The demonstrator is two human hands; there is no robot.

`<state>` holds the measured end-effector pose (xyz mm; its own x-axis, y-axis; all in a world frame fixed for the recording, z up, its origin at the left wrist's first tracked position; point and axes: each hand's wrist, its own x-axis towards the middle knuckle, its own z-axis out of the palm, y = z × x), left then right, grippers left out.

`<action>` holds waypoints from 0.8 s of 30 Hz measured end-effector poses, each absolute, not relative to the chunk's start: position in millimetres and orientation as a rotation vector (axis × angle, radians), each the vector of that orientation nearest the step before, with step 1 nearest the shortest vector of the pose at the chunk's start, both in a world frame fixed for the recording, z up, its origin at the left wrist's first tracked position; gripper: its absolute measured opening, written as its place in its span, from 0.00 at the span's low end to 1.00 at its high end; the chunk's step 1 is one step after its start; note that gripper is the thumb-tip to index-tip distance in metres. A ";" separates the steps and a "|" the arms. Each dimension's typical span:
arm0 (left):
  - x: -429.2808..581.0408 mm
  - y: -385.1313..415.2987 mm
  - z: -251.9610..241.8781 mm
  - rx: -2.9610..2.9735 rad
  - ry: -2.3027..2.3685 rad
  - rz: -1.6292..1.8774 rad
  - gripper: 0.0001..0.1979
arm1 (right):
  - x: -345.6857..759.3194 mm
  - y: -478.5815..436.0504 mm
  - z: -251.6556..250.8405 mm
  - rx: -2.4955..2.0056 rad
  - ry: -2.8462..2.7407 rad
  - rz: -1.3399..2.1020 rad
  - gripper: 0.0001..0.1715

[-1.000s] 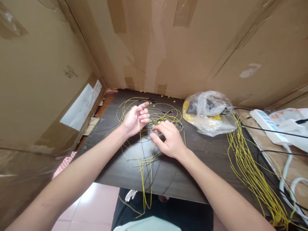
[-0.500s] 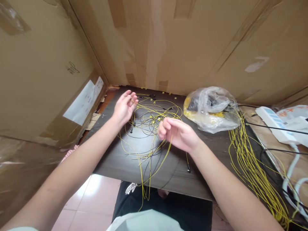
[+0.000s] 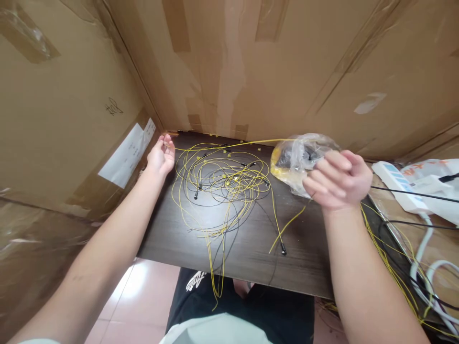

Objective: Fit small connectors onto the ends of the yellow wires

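Observation:
A thin yellow cable (image 3: 247,143) stretches across above the table between my two hands. My left hand (image 3: 161,155), at the far left of the table, has its fingers curled and pinches the cable's left part. Raised at the right, my right hand (image 3: 339,180) is closed round the same cable, slightly blurred. A loose end hangs below that fist, over the table. Beneath the stretched length lies a tangle of yellow cables (image 3: 233,200) with small black connectors (image 3: 196,195). One cable with a black plug end (image 3: 283,249) lies near the table's front edge.
A clear plastic bag (image 3: 292,169) sits behind my right hand. Tall cardboard walls (image 3: 229,67) enclose the back and left. At right are a white power strip (image 3: 399,186), pale cords (image 3: 421,255) and more yellow cables (image 3: 390,267). Small yellow bits (image 3: 259,149) dot the dark table (image 3: 168,239).
My hands have moved apart, left hand to the left and right hand up and right. The yellow cable between them is now drawn out nearly straight.

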<state>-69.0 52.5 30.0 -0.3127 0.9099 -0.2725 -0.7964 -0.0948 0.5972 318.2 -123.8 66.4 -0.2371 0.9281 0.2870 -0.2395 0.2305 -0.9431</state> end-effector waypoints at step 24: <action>16.6 -45.5 3.6 2.640 0.539 1.164 0.22 | 188.1 -115.6 11.9 -1.114 -1.540 1.095 0.21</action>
